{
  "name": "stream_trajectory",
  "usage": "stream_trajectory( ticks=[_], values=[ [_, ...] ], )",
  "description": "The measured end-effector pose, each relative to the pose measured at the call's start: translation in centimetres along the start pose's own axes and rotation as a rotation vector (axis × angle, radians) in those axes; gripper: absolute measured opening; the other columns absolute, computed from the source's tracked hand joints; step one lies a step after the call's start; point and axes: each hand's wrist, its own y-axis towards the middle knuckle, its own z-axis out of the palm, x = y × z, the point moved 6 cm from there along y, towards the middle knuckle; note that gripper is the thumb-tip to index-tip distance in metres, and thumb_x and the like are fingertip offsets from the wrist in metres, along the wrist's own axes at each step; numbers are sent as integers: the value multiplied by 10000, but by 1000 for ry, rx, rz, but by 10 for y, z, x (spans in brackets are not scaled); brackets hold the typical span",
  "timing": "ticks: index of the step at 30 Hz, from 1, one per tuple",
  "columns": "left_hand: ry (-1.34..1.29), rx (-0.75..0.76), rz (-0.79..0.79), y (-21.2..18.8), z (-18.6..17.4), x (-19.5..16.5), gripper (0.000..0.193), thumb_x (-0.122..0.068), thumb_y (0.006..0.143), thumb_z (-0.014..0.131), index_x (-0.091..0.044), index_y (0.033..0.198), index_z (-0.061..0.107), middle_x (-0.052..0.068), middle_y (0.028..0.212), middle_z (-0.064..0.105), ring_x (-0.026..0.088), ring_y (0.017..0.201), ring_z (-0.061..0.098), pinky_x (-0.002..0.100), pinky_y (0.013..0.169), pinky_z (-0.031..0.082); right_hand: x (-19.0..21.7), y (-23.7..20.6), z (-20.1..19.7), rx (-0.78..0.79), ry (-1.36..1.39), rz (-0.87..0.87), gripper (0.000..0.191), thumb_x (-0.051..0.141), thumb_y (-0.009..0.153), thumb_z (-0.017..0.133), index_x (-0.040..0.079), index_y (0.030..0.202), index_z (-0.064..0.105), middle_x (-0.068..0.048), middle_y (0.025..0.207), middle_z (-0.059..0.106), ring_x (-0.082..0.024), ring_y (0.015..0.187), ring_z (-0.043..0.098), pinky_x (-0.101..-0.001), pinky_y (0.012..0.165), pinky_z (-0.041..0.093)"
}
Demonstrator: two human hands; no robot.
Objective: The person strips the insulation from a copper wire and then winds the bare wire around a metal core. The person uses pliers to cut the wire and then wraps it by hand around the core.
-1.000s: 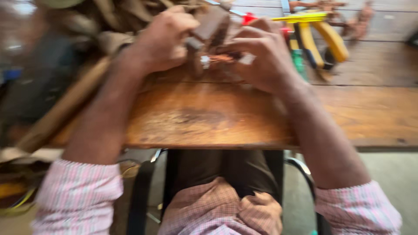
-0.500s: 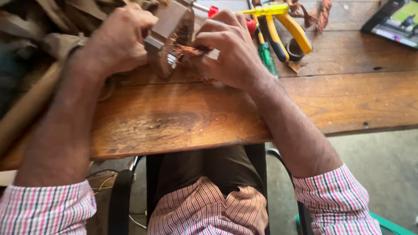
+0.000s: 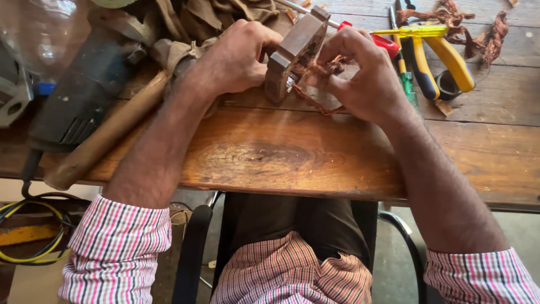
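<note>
My left hand (image 3: 236,56) grips a rusty brown laminated metal block (image 3: 295,50), held tilted on edge on the wooden workbench (image 3: 270,157). My right hand (image 3: 360,79) pinches strands of copper wire (image 3: 320,73) that come out of the block's near side. A loop of the wire hangs down onto the bench below my right fingers. Both hands meet at the block, at the far middle of the bench.
Yellow-handled pliers (image 3: 444,56), a yellow screwdriver (image 3: 413,32), a red-handled tool (image 3: 382,42) and a green screwdriver (image 3: 408,84) lie at the right. Tangled copper wire (image 3: 478,28) lies far right. A dark power tool (image 3: 84,95), a wooden handle (image 3: 107,138) and brown cloth (image 3: 208,17) fill the left.
The view has shifted and steadied. My hands stay on the block; the right fingers have drawn the copper strands a little further out.
</note>
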Motion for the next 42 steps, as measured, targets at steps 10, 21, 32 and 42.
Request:
stream_trajectory(
  ticks=[10,21,32,42],
  values=[
    [-32,-14,-62,-3,9,10,208,-200,859,835,-17,885,740,108,744,724,178,648,692,348,611,521,2,2,5,-4,-96,-56,188,126,1011,854,26,1108,728,-58,1007,705,-159,924,647,-307,857,533],
    [-55,-19,-153,-2,8,4,237,-181,849,860,-43,982,722,77,848,768,153,741,736,340,673,578,9,-3,1,-37,-80,-114,132,70,1038,826,15,1064,709,-68,1068,693,-157,953,666,-294,844,548],
    [-73,30,-165,-1,18,6,129,-64,865,749,-39,989,723,80,899,764,148,771,745,297,752,630,14,-2,-7,-54,-326,-253,145,67,963,844,32,1049,733,-69,1038,724,-236,1006,639,-355,914,535],
    [35,89,-116,-3,16,4,87,-105,895,771,-83,979,781,67,928,741,175,851,662,335,783,557,12,-4,1,66,-334,-227,225,124,870,874,39,1018,727,-75,1099,710,-291,1130,606,-410,1013,501]
  ],
)
